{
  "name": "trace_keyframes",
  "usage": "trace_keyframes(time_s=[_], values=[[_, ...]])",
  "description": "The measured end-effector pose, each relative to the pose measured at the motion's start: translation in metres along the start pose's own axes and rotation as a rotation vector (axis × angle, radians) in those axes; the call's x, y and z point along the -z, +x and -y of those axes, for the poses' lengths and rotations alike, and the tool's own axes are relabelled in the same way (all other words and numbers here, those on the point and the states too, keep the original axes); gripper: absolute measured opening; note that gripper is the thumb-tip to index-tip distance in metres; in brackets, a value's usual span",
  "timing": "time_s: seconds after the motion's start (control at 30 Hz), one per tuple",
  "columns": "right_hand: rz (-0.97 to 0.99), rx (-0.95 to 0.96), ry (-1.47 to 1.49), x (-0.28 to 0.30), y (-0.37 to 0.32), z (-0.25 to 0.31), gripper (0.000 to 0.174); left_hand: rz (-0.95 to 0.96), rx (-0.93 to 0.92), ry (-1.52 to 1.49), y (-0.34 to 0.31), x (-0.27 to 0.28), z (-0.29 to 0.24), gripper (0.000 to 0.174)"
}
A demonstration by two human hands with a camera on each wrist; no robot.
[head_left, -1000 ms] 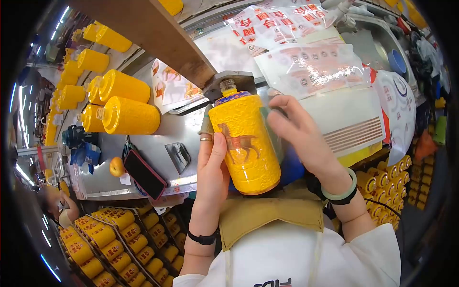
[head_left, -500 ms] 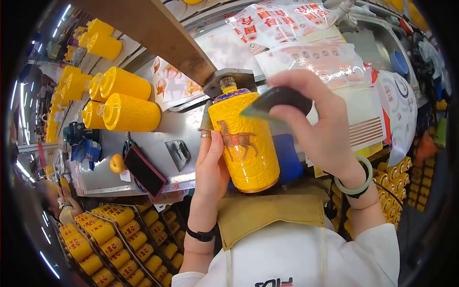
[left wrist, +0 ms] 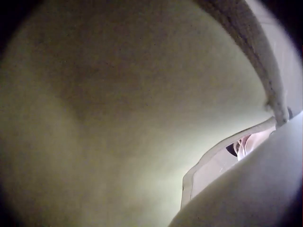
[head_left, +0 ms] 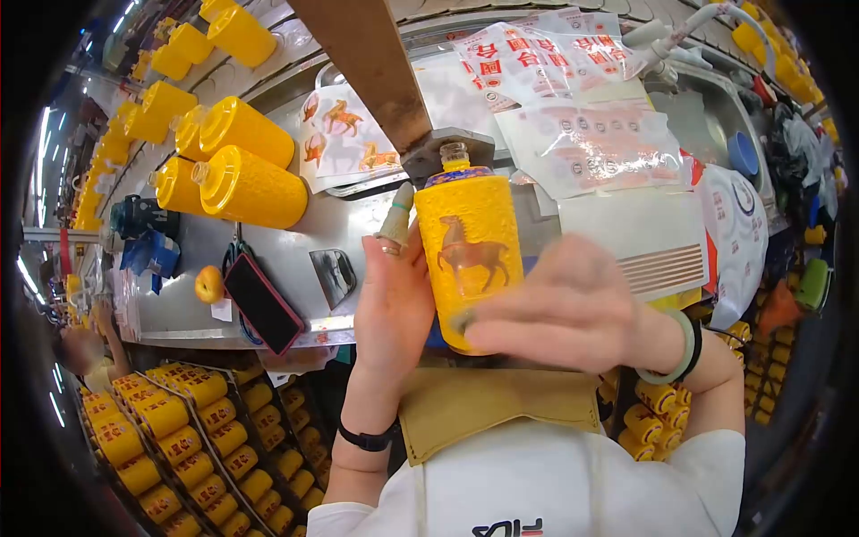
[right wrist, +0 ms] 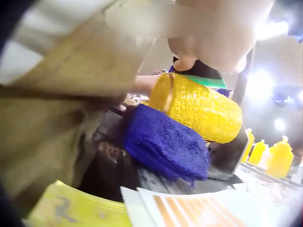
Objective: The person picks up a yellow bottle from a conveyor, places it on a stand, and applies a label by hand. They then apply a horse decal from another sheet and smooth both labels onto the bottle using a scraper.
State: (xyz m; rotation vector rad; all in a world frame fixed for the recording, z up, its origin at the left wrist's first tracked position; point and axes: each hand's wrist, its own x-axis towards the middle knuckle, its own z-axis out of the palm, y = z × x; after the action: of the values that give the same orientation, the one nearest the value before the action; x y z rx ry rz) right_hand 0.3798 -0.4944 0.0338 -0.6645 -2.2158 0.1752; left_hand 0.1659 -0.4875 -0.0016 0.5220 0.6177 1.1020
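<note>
A yellow embossed bottle [head_left: 483, 201] with a glass neck lies tilted, its neck end at a dark bracket [head_left: 447, 148]. On its face is a brown horse decal [head_left: 472, 258]. My left hand [head_left: 394, 300] rests along the bottle's left side, palm up; a finger wears a pale cover [head_left: 396, 215], and some fingers are hidden behind the bottle. My right hand [head_left: 564, 309], blurred, is over the bottle's lower end. In the right wrist view, its fingers pinch a black squeegee [right wrist: 204, 71] with a green edge close over the bottle.
Several yellow bottles [head_left: 255, 188] stand at left, near a phone [head_left: 262, 302] and an apple [head_left: 209, 285]. Sheets of decals [head_left: 582, 148] lie at right before a sink [head_left: 707, 125]. A blue cloth [right wrist: 165, 142] sits under the bottle. A wooden beam [head_left: 367, 63] slants overhead.
My right hand lifted off the bottle's right side with the squeegee, then came down over its lower end. My left thumb has left the bottle's face. The head view has shifted.
</note>
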Motion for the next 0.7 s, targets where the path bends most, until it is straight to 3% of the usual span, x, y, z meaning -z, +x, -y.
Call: trace_keyframes(time_s=[0.03, 0.2, 0.3, 0.33, 0.4, 0.47, 0.53, 0.6, 0.63, 0.67, 0.7], values=[[-0.044, -0.037, -0.137, 0.003, 0.007, -0.004, 0.026, -0.002, 0.003, 0.037, -0.001, -0.002, -0.001, 0.081], [0.079, 0.106, -0.026, -0.012, 0.015, -0.002, 0.028, 0.014, -0.037, 0.077, -0.006, 0.005, -0.004, 0.087], [0.152, -0.195, -0.12, -0.014, 0.034, -0.017, 0.032, 0.001, -0.028, 0.101, -0.006, 0.006, -0.001, 0.089], [0.153, -0.191, -0.143, -0.012, 0.041, -0.031, 0.032, -0.031, -0.03, 0.137, -0.006, 0.006, 0.0, 0.09], [-0.024, -0.128, -0.399, -0.006, 0.053, -0.052, 0.03, -0.008, -0.039, 0.096, -0.007, 0.01, 0.003, 0.091], [-0.024, -0.016, -0.482, -0.009, 0.042, -0.039, 0.027, -0.095, -0.08, 0.124, -0.01, 0.014, 0.006, 0.092], [-0.032, 0.223, -0.196, -0.031, 0.015, -0.024, 0.025, -0.076, -0.087, 0.154, -0.012, 0.024, 0.011, 0.092], [0.023, 0.266, 0.016, -0.021, 0.006, 0.008, 0.021, -0.066, -0.117, 0.247, -0.013, 0.03, 0.015, 0.097], [0.151, 0.175, 0.087, -0.008, 0.003, 0.014, 0.023, -0.073, -0.157, 0.325, -0.013, 0.032, 0.02, 0.097], [0.149, 0.187, 0.104, -0.011, 0.003, 0.011, 0.023, -0.075, -0.197, 0.411, -0.013, 0.033, 0.025, 0.097], [0.056, -0.072, 0.122, -0.015, 0.002, 0.005, 0.025, -0.095, -0.256, 0.527, -0.017, 0.023, 0.025, 0.097]])
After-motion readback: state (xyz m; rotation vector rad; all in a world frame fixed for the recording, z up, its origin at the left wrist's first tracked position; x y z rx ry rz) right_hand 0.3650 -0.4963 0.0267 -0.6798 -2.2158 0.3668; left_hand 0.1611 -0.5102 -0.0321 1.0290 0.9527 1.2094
